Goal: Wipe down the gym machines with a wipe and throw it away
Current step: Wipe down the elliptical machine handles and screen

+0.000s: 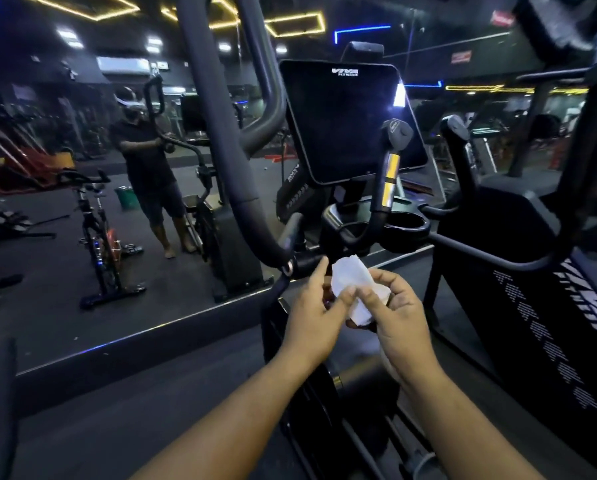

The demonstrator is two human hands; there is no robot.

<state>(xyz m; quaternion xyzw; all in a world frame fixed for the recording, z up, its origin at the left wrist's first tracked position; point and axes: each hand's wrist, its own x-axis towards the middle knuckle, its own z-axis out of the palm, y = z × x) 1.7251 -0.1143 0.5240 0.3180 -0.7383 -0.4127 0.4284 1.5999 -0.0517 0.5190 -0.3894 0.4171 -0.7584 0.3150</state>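
Both bare forearms reach forward; the left hand and right hand meet, fingers curled, pinching a crumpled white paper wipe between them

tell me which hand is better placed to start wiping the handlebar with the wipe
Probably the left hand: its fingertips already reach up beside the black handlebar end. The right hand sits lower and farther off. Both pinch the white wipe.

A dark gym floor carries a black exercise machine at six o'clock. A second black machine stands at three o'clock. A mirror's raised base edge crosses the floor at nine o'clock.
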